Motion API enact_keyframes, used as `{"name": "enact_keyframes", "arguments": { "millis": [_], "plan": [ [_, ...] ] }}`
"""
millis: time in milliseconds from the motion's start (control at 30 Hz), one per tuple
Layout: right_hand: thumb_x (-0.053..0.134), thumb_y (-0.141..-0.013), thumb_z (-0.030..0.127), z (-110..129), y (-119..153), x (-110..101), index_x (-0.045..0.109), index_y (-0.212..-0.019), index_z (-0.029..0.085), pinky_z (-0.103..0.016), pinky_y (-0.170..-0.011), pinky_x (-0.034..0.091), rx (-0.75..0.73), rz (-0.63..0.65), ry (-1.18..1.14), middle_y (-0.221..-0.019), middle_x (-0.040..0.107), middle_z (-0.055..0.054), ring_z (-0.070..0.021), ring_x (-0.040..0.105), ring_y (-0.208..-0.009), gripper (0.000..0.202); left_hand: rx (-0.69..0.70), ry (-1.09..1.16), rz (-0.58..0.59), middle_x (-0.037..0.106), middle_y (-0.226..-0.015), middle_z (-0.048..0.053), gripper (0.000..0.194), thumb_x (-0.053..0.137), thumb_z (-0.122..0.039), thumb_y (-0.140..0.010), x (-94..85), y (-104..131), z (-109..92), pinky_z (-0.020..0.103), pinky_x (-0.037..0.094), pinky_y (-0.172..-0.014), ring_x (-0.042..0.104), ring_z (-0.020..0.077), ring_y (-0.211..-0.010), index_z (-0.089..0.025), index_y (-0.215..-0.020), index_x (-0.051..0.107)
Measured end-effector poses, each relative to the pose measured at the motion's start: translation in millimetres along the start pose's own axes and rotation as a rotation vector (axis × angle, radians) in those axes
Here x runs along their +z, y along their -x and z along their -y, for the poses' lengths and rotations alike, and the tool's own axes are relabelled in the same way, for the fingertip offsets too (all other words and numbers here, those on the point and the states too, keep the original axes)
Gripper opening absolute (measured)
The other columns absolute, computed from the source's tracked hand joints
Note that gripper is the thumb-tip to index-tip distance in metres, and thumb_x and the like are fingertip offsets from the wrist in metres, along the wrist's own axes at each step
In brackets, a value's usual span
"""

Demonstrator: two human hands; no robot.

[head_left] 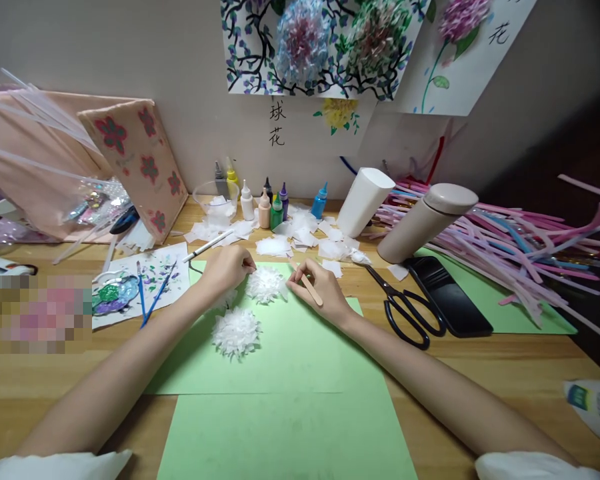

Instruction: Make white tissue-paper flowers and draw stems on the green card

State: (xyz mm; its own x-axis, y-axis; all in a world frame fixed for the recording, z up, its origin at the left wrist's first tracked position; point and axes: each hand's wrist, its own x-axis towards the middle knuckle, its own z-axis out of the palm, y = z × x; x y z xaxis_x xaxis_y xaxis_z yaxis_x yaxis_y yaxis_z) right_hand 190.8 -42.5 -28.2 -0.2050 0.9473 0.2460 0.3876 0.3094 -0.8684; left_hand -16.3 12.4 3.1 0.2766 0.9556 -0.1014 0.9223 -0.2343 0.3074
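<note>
Some white paper (221, 209) in clear bowl (199, 199)

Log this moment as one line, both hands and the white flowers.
left hand: at far white flower | right hand: holding wooden stick | near white flower: on green mat

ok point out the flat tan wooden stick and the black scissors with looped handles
Flat tan wooden stick (312, 291): head view, on lower part.
Black scissors with looped handles (393, 293): head view, at the pivot.

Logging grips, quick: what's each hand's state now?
Left hand: closed beside a white puff; held item, if any, unclear.
Right hand: closed, holding a wooden stick.
</note>
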Motion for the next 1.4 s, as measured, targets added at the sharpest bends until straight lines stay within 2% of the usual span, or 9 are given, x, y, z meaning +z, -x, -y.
{"name": "enact_keyframes", "arguments": {
  "millis": [133, 200, 267, 333, 500, 733, 933, 1167, 1400],
  "plan": [
    [0.049, -0.083, 0.034, 0, 8, -3, 0.047, -0.076, 0.021, -0.027, -0.066, 0.043, -0.011, -0.124, -0.043, -0.078, 0.06, -0.002, -0.0154, 0.057, -0.072, 0.015, 0.008, 0.001, -0.002, 0.07, -0.078, 0.002, 0.013, 0.057, -0.02, -0.071, 0.5, 0, 0, 0.023, 0.04, -0.058, 0.061, 0.0173, -0.074, -0.02, -0.074, 0.069],
    [0.034, -0.089, 0.037, -3, 15, -6, 0.046, -0.065, 0.021, -0.028, -0.062, 0.041, -0.07, -0.189, -0.06, -0.065, 0.054, -0.001, -0.0147, 0.053, -0.062, 0.031, 0.009, 0.004, -0.001, 0.069, -0.078, 0.002, 0.013, 0.057, -0.02, -0.071, 0.2, 0, -1, 0.023, 0.039, -0.057, 0.06, 0.0176, -0.075, -0.02, -0.074, 0.069],
    [0.023, -0.091, 0.038, -6, 22, -7, 0.039, -0.054, 0.022, -0.028, -0.054, 0.037, -0.155, -0.168, -0.059, -0.051, 0.044, 0.0, -0.0138, 0.044, -0.05, 0.043, 0.003, 0.008, -0.003, 0.07, -0.078, 0.002, 0.013, 0.057, -0.019, -0.071, -0.3, 1, -1, 0.023, 0.04, -0.058, 0.06, 0.0178, -0.075, -0.02, -0.074, 0.069],
    [0.02, -0.091, 0.037, -8, 25, -7, 0.036, -0.051, 0.022, -0.028, -0.051, 0.035, -0.206, -0.104, -0.031, -0.047, 0.039, 0.001, -0.0134, 0.04, -0.046, 0.046, -0.004, 0.01, 0.0, 0.07, -0.078, 0.003, 0.013, 0.057, -0.018, -0.07, -0.5, 1, -1, 0.023, 0.04, -0.058, 0.061, 0.0178, -0.075, -0.02, -0.074, 0.069],
    [0.02, -0.092, 0.032, -4, 21, -3, 0.038, -0.055, 0.021, -0.027, -0.054, 0.035, -0.22, 0.026, 0.065, -0.052, 0.042, 0.0, -0.0133, 0.042, -0.049, 0.042, 0.013, 0.008, -0.005, 0.07, -0.078, 0.002, 0.013, 0.057, -0.02, -0.071, 1.3, 1, 1, 0.023, 0.04, -0.059, 0.061, 0.0177, -0.076, -0.02, -0.075, 0.069],
    [0.023, -0.093, 0.031, -4, 17, -3, 0.04, -0.059, 0.02, -0.026, -0.056, 0.035, -0.19, 0.097, 0.089, -0.056, 0.044, 0.0, -0.0131, 0.043, -0.054, 0.04, 0.007, 0.011, -0.007, 0.07, -0.078, 0.003, 0.014, 0.056, -0.019, -0.071, 3.5, 1, 3, 0.024, 0.042, -0.062, 0.061, 0.0181, -0.075, -0.021, -0.075, 0.069],
    [0.024, -0.094, 0.033, -5, 15, 0, 0.042, -0.06, 0.02, -0.026, -0.055, 0.035, -0.133, 0.095, 0.034, -0.057, 0.045, 0.0, -0.0128, 0.043, -0.054, 0.041, 0.014, 0.043, 0.002, 0.07, -0.078, 0.003, 0.015, 0.055, -0.018, -0.071, 2.6, 1, 4, 0.025, 0.042, -0.062, 0.061, 0.0187, -0.075, -0.02, -0.074, 0.069],
    [0.025, -0.094, 0.04, -5, 12, 4, 0.039, -0.063, 0.02, -0.024, -0.051, 0.034, 0.081, 0.082, -0.149, -0.051, 0.043, 0.003, -0.0118, 0.042, -0.049, 0.04, 0.022, 0.053, 0.0, 0.07, -0.077, 0.004, 0.016, 0.054, -0.018, -0.071, 2.7, 1, 5, 0.025, 0.042, -0.061, 0.061, 0.0189, -0.075, -0.02, -0.074, 0.07],
    [0.025, -0.093, 0.041, -5, 14, 5, 0.039, -0.059, 0.02, -0.025, -0.051, 0.035, 0.005, 0.041, -0.134, -0.052, 0.042, 0.002, -0.012, 0.041, -0.049, 0.042, -0.007, 0.033, 0.002, 0.07, -0.079, 0.004, 0.015, 0.055, -0.017, -0.07, 0.5, 3, 3, 0.025, 0.042, -0.062, 0.062, 0.0195, -0.076, -0.02, -0.074, 0.069]
  ]
}}
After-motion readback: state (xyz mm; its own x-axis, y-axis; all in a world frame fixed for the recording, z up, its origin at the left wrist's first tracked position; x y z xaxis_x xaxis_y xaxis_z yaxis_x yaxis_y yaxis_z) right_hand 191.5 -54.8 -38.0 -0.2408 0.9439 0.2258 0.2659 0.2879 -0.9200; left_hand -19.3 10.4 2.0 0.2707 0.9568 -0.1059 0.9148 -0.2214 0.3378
